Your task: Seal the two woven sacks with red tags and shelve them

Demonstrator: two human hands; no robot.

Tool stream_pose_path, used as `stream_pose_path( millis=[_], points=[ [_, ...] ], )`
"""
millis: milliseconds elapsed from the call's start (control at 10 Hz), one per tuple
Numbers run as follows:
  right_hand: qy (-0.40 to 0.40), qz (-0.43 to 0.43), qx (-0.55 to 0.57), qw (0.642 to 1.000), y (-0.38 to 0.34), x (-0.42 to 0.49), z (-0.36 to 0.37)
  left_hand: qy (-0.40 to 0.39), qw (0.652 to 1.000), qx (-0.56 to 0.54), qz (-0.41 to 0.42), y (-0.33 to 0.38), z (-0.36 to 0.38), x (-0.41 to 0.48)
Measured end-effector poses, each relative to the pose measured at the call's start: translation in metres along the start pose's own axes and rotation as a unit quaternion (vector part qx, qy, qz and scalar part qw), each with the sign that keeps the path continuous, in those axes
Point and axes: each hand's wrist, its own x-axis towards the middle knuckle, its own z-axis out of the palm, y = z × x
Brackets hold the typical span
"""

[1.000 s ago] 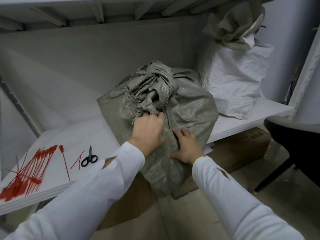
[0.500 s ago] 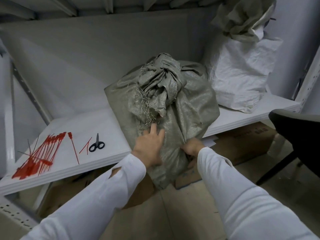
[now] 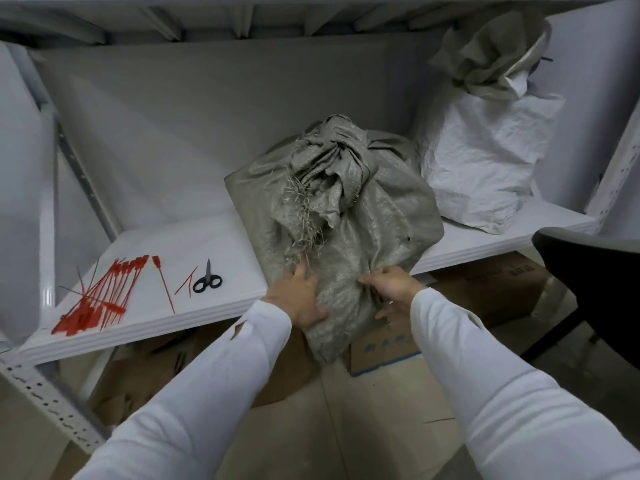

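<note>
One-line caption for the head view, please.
Left hand presses and right hand grips the grey woven sack overhanging the shelf edge; red tags and scissors lie left of it.

Both arms outstretched, left hand (image 3: 300, 298) flat, right hand (image 3: 391, 288) fingers (image 3: 367, 279) curled

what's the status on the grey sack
Left hand flat on grey sack, right hand gripping a fold. Sack on shelf, bottom end hanging over the front edge. White sack close on its right; red tags, scissors far left.

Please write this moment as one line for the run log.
step: shelving grey sack | left hand: flat on sack | right hand: grips sack fold | sack: overhangs shelf edge
</note>
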Motion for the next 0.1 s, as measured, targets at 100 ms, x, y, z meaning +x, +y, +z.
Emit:
stream_pose_path(
  millis=[100],
  points=[
    [0.024, -0.030, -0.097, 0.995, -0.0038, -0.0104, 0.0058, 0.032, 0.999, -0.018, -0.009, 0.0006, -0.0069, -0.0139]
  ],
)
